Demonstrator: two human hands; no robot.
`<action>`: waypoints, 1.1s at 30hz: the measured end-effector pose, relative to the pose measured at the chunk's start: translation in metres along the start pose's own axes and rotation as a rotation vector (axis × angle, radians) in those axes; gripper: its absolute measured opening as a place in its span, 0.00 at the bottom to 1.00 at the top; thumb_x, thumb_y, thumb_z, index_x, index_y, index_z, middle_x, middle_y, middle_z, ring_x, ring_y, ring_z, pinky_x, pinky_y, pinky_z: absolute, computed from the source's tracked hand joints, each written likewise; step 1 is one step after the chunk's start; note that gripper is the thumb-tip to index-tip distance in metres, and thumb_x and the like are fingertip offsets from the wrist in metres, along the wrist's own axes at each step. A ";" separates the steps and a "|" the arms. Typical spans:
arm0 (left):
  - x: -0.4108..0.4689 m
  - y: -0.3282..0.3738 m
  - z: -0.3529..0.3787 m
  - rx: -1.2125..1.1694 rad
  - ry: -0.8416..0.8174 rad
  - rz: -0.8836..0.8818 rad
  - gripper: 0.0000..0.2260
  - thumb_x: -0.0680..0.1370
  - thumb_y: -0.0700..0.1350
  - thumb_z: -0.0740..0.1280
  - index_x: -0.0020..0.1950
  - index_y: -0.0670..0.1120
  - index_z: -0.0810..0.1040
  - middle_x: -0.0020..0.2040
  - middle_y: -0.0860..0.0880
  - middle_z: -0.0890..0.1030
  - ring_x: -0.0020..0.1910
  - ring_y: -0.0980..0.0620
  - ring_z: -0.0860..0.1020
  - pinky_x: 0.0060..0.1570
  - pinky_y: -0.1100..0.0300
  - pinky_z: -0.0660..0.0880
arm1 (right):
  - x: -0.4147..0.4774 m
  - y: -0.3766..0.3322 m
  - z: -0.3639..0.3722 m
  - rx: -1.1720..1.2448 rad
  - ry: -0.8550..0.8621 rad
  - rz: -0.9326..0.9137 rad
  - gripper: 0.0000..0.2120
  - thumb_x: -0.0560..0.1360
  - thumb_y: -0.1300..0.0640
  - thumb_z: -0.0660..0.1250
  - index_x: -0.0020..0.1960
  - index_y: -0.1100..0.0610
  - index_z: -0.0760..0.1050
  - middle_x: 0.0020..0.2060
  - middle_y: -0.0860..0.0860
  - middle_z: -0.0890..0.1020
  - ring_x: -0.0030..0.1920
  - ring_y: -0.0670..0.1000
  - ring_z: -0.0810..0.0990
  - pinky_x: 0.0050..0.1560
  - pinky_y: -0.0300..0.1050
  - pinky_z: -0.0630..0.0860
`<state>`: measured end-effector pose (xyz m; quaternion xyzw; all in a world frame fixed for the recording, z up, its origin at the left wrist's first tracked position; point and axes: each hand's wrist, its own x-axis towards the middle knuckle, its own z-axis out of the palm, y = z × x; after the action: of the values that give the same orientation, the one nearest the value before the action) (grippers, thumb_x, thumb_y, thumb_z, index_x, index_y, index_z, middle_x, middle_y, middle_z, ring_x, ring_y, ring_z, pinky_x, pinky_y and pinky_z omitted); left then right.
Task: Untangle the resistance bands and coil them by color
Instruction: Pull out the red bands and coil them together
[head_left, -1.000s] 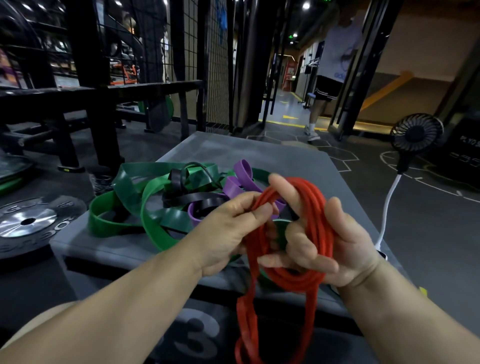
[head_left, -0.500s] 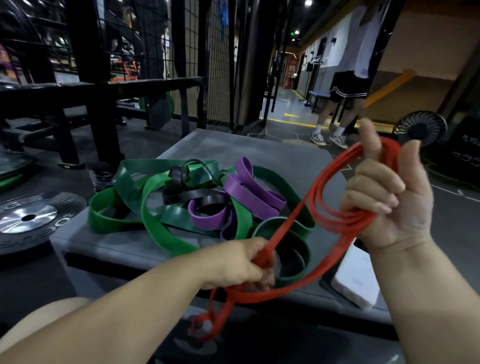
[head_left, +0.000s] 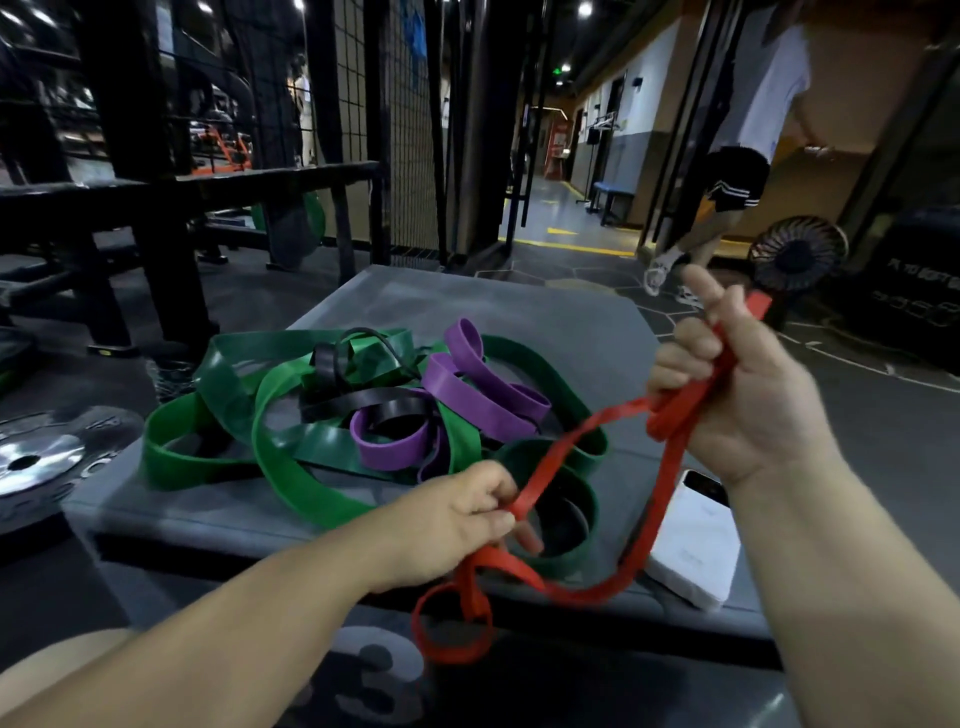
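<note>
Holding: red band (head_left: 571, 452), slack span over the counter's (head_left: 519, 312) near edge, loop dangling below.
Left hand (head_left: 457, 519): fingers pinching red band, low.
Right hand (head_left: 743, 395): clamped round bunched red strands, higher.
Pile: green bands (head_left: 291, 467), purple bands (head_left: 483, 395), black band (head_left: 374, 402) tangled on counter.

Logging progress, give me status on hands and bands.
Left hand pinches red band low; right hand grips it high. Green bands, purple bands, black band tangled on box.

The red band (head_left: 675, 415) has uncoiled into one slack loop.
</note>
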<state>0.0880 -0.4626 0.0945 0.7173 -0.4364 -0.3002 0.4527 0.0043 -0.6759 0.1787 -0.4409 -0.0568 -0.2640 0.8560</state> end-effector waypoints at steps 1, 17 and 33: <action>-0.001 0.003 -0.001 -0.030 0.008 0.016 0.05 0.82 0.40 0.60 0.51 0.48 0.73 0.50 0.52 0.84 0.46 0.59 0.79 0.50 0.63 0.74 | -0.001 0.004 0.002 -0.005 0.036 0.005 0.22 0.69 0.47 0.69 0.61 0.50 0.72 0.25 0.44 0.65 0.24 0.42 0.62 0.26 0.34 0.65; -0.020 0.034 -0.019 -0.087 0.024 0.097 0.07 0.77 0.45 0.67 0.42 0.47 0.72 0.31 0.54 0.66 0.28 0.58 0.63 0.29 0.67 0.61 | 0.004 0.016 -0.013 0.005 0.290 0.062 0.10 0.81 0.48 0.60 0.61 0.49 0.68 0.26 0.46 0.66 0.24 0.44 0.64 0.26 0.36 0.66; -0.011 0.034 -0.015 0.130 0.393 0.102 0.22 0.75 0.61 0.58 0.33 0.48 0.80 0.31 0.49 0.72 0.31 0.56 0.71 0.37 0.64 0.67 | -0.020 0.064 0.009 -0.519 -0.007 0.140 0.15 0.82 0.56 0.59 0.68 0.49 0.65 0.30 0.49 0.76 0.32 0.48 0.76 0.35 0.43 0.72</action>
<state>0.0834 -0.4542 0.1323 0.7669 -0.3939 -0.1026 0.4962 0.0208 -0.6304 0.1308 -0.6495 0.0403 -0.2085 0.7301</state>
